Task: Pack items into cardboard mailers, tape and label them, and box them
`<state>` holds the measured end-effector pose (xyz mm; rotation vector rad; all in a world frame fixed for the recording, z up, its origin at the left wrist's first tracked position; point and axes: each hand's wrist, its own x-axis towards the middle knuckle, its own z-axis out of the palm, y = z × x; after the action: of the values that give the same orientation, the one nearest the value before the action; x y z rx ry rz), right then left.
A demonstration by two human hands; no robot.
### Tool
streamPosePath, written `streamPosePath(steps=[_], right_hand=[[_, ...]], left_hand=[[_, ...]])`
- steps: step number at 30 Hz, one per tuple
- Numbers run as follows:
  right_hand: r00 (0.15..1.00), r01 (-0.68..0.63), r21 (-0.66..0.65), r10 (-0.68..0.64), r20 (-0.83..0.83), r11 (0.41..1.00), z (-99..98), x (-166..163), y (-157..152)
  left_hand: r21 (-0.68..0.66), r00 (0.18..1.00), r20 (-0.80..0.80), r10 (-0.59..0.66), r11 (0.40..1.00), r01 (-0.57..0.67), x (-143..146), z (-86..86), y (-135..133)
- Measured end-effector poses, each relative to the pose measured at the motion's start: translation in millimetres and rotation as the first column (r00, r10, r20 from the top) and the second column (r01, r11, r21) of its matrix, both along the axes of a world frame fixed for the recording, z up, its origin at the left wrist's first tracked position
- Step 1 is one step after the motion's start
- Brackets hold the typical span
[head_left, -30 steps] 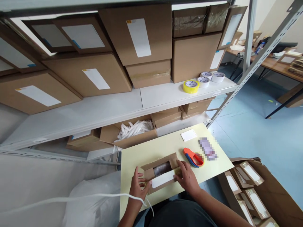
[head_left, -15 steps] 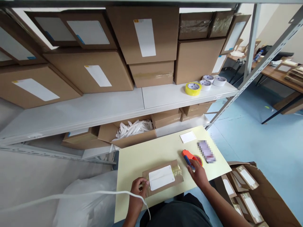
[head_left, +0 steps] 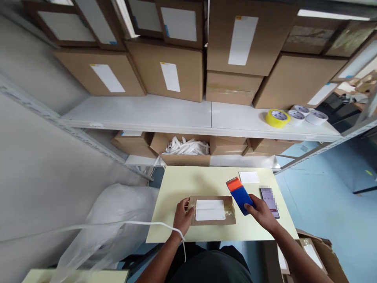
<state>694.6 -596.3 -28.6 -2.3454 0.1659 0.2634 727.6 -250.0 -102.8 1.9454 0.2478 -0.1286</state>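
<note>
In the head view, the person is leaning over a pale yellow surface [head_left: 188,182] that is standing in front of a metal shelf [head_left: 165,116]. The left hand [head_left: 183,215] is gripping the left end of a flat cardboard box [head_left: 229,218], with the fingers curled over its edge and the thumb lying on top. The box is lying closed near the middle of the surface, with a white label [head_left: 210,209] facing up and clear tape shining at both ends.

The right hand [head_left: 260,210] is closing around the blue handle of a tape dispenser [head_left: 240,194], and is holding its orange head raised just past the right end of the box. A phone [head_left: 269,196] is lying just beside that hand on the right, and a white card [head_left: 249,177] is sitting further back, near the far edge.

On the shelf, large brown cartons are standing in rows, and a yellow tape roll [head_left: 277,118] is sitting next to two white ones. Below, an open carton of white pieces [head_left: 187,147] is showing. A clear plastic bag [head_left: 118,212] is bulging to the left of the surface, with a white strap [head_left: 118,225] crossing it.
</note>
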Motion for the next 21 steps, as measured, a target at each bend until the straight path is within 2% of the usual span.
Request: streamPosePath(steps=[1,3,5,8,11,14,15,17,19,21], right_hand=[[0.998,-0.061,0.112,0.061,0.000,0.992,19.5,5,4],[0.977,-0.200,0.244,0.213,-0.025,0.949,49.7,16,17],[0.929,-0.334,0.290,0.366,-0.061,0.897,63.5,28,36],[0.850,-0.469,0.284,0.515,-0.114,0.836,58.5,44,61],[0.812,-0.503,0.276,0.557,-0.175,0.819,45.8,52,73],[0.795,-0.508,0.275,0.567,-0.215,0.817,42.4,55,74],[0.791,-0.513,0.271,0.571,-0.220,0.815,43.1,56,73],[0.787,-0.518,0.264,0.574,-0.225,0.814,44.9,55,73],[0.784,-0.521,0.269,0.579,-0.224,0.810,46.3,54,74],[0.779,-0.525,0.290,0.589,-0.213,0.800,46.8,53,76]], left_hand=[[0.014,1.000,0.016,0.006,1.000,-0.006,-1,1.1,-2],[0.009,0.999,0.034,0.009,1.000,-0.009,-4,3.1,-5],[-0.035,0.999,0.036,0.007,0.999,-0.006,-7,4.9,-8],[-0.089,1.000,0.017,0.003,0.996,-0.002,-9,9.5,-11],[-0.065,0.998,0.063,0.022,0.998,-0.018,-15,19.2,-10],[-0.051,0.990,0.111,0.085,0.996,-0.080,-24,33.5,-8],[-0.088,0.993,0.070,0.095,0.992,-0.088,-27,38.4,-8],[-0.245,0.992,-0.117,0.051,0.966,-0.078,-32,47.1,-9],[-0.447,0.947,-0.313,-0.066,0.890,-0.085,-36,53.0,-11],[-0.609,0.902,-0.387,-0.191,0.787,-0.095,-38,55.8,-15]])
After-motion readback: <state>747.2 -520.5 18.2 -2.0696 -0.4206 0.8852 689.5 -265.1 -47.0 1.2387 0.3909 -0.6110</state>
